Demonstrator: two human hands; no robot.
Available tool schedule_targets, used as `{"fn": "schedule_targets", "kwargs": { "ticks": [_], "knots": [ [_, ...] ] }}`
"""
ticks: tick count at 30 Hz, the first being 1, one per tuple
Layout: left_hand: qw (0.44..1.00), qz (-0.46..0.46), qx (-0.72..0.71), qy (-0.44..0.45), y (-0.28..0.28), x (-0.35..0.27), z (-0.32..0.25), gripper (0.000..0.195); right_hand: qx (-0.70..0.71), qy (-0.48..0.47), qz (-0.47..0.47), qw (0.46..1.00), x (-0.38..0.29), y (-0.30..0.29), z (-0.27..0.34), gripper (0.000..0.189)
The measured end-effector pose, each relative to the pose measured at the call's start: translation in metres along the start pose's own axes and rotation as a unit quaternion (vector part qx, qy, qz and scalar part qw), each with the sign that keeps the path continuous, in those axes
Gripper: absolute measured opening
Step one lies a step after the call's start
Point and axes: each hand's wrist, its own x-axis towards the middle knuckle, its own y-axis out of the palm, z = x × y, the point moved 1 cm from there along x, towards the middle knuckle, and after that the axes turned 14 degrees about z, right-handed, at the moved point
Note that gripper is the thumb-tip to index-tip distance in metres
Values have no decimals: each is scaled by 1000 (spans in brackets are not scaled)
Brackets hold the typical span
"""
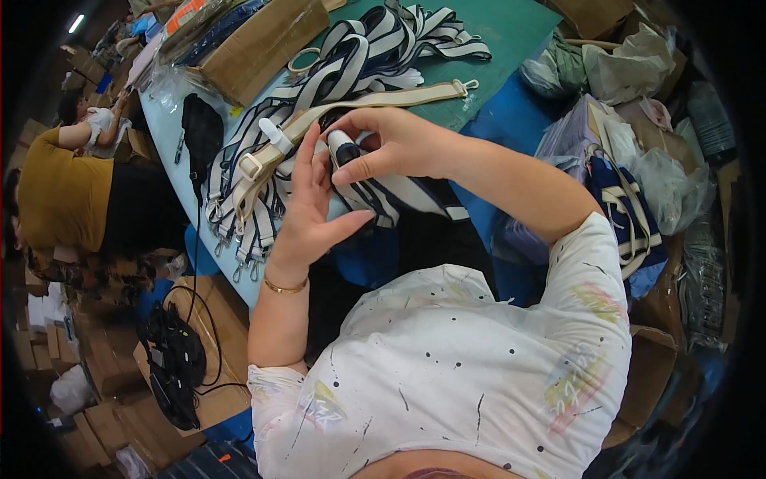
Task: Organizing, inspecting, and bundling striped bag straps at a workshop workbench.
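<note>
My right hand (398,143) pinches a white webbing strap with navy edges (413,194) between thumb and fingers. A short looped part of it shows at the fingertips, beside a dark piece I cannot make out. Close by, my left hand (305,206) has its thumb spread wide from its fingers; the fingertips are near the strap, and contact is unclear. Behind my hands lies a heap of similar white and navy straps (371,51) with metal snap hooks (237,272). A beige strap (395,96) with a white slide buckle (249,166) and a white hook (470,85) crosses the heap.
A tape roll (304,60) and cardboard box (263,51) stand on the table (508,36). A black pouch (202,129) lies at its left, with a cable running down to black gear (173,359). Plastic-wrapped bundles (568,132) and a navy bag (622,203) are at right. Other people (66,185) are at left.
</note>
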Motion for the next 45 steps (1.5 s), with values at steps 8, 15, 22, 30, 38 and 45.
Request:
{"fn": "schedule_targets", "kwargs": {
  "ticks": [8, 15, 22, 30, 38, 45],
  "knots": [
    [926, -33, 375, -22, 15, -2, 14, 41, 118, 67, -111, 984, -17, 32, -34, 37],
    [956, -32, 286, -56, 13, -17, 19, 40, -124, 120, -14, 985, -40, 15, -21, 37],
    [980, -98, 164, -49, -8, -25, 7, 41, -163, 93, -32, 982, -66, -16, -2, 49],
    [923, -14, 384, 14, 23, 0, 3, 73, -176, 21, 15, 984, -42, 37, -2, 84],
    [990, -30, 136, -22, 16, -20, 31, 79, -420, -12, -74, 905, -38, 37, 15, 53],
    [989, 32, 43, -137, 23, -47, 62, 44, -166, -149, -207, 953, -54, 5, 17, 43]
  ]
}}
